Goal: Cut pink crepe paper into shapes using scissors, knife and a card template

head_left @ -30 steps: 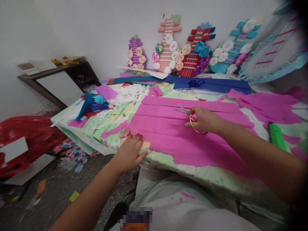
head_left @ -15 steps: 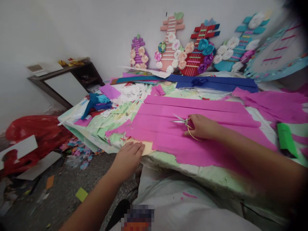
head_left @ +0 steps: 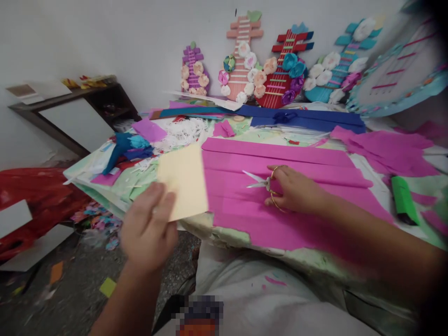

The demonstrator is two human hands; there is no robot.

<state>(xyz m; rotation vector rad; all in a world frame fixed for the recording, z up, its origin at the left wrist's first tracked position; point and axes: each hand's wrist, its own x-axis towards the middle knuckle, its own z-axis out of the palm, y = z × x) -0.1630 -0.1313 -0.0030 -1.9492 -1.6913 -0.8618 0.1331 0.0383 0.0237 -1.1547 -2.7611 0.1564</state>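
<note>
My left hand (head_left: 150, 226), a little blurred, pinches the lower left edge of a pale yellow square of paper (head_left: 189, 182) and holds it up over the table's front left part. In my right hand (head_left: 290, 189) is a pair of scissors (head_left: 261, 181), its gold handle loops around my fingers. The blades point left and stand apart, with nothing seen between them. Beneath the scissors lies a wide sheet of magenta paper (head_left: 238, 210), creased in bands and ragged along its near edge. The yellow paper hides the table behind it.
Several flower-trimmed paper instruments, one a red one (head_left: 280, 84), lean on the wall. Dark blue strips (head_left: 315, 123) lie before them. A green box-like object (head_left: 404, 200) is at right. White shreds (head_left: 184, 133) and teal scraps (head_left: 119, 149) lie left. Scraps litter the floor (head_left: 84, 275).
My left hand has lifted the yellow paper from the table edge and moved left with it. The scissors' blades have spread wider. The view has shifted slightly.
</note>
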